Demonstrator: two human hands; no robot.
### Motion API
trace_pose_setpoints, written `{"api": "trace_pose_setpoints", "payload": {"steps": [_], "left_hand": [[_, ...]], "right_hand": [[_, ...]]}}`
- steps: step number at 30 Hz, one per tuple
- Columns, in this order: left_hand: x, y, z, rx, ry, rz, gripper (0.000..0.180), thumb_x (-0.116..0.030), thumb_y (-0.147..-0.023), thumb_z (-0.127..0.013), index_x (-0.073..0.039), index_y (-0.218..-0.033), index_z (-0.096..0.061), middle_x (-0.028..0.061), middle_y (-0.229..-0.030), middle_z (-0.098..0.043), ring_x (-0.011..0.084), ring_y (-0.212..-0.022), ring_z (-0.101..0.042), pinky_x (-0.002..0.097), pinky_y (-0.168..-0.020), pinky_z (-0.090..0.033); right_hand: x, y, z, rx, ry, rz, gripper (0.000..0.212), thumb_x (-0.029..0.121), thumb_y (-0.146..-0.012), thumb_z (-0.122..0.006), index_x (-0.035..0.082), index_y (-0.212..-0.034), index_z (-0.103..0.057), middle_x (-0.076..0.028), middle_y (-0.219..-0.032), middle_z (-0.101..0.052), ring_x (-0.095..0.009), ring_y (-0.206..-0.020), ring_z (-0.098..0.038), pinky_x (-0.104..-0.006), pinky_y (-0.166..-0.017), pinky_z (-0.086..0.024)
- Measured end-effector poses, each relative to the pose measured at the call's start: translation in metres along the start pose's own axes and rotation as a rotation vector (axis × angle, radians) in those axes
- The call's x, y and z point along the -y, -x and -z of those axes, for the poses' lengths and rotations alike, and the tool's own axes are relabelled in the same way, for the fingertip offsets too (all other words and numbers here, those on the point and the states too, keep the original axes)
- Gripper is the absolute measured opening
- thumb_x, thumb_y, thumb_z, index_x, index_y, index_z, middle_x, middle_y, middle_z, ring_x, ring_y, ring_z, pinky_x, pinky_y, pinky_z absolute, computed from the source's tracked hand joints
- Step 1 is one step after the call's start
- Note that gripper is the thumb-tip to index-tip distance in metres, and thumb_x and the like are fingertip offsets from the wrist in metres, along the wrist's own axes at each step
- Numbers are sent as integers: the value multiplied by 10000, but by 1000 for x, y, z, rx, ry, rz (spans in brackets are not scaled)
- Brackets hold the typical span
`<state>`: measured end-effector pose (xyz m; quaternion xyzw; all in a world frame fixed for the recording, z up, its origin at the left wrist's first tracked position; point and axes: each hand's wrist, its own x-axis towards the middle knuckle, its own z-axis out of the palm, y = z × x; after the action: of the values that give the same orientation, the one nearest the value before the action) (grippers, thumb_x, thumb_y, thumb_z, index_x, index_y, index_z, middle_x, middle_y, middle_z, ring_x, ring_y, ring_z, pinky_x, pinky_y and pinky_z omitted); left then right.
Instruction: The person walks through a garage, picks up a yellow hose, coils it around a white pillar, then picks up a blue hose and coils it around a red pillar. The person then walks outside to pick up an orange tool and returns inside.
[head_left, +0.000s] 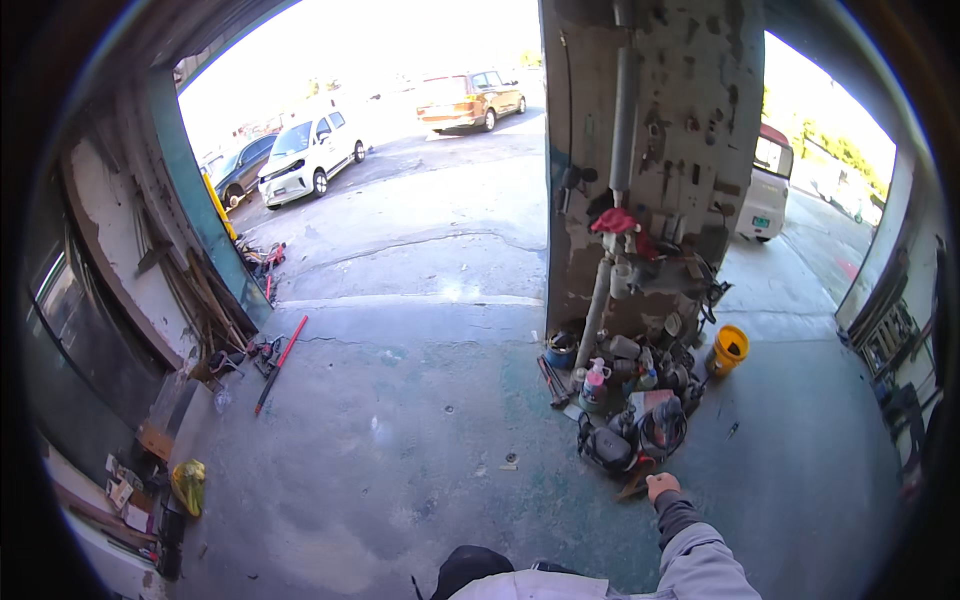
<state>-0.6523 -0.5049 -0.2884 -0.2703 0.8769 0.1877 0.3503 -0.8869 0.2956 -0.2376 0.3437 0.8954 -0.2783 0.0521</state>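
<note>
My right hand point(662, 486) reaches forward from the lower right in a grey sleeve with a dark cuff. Its fingers are curled closed; whatever they may hold is hidden. A small brown flat piece point(633, 487) lies just left of the fist, and I cannot tell whether the two touch. Beyond it, a heap of workshop gear sits on the floor, with a black power tool or case point(607, 447) and a dark coiled cable or hose point(662, 425) nearest. A pink-and-white pump bottle point(594, 384) stands behind them. My left hand is out of view.
A worn pillar point(650, 120) with pipes rises behind the heap. To its right stands a yellow bucket point(729, 349). A red bar point(281, 365) lies on the floor at left, near a yellow bag point(188, 487). Outside are a white car point(312, 155) and other vehicles.
</note>
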Motion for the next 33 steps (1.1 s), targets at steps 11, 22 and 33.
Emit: {"api": "trace_pose_setpoints", "payload": {"steps": [11,22,33], "left_hand": [[-250,-291,206,62,153,88,512,-557,-955,-479,-143,-1191,-668,208,-1084,-680,381,-988,-643,500,-832,-517],[-428,-576,467,-55,-141,-331,559,-600,-930,-495,-139,-1196,-667,227,-1141,-667,394,-1051,-634,493,-883,-516],[-641,-781,710,-47,137,19,585,-538,-954,-476,-56,-1248,-627,245,-1224,-641,441,-1149,-597,501,-985,-479]], "right_hand": [[319,-186,-99,450,96,195,454,423,-877,-676,38,-1116,-703,-200,-1036,-713,-335,-1055,-661,-413,-926,-495],[445,-311,-139,813,445,-256,504,449,-875,-654,14,-1125,-701,-213,-1099,-698,-345,-1091,-648,-414,-960,-484],[868,-739,-278,652,507,29,554,475,-873,-631,-9,-1133,-699,-227,-1162,-684,-356,-1127,-635,-416,-994,-473]]}}
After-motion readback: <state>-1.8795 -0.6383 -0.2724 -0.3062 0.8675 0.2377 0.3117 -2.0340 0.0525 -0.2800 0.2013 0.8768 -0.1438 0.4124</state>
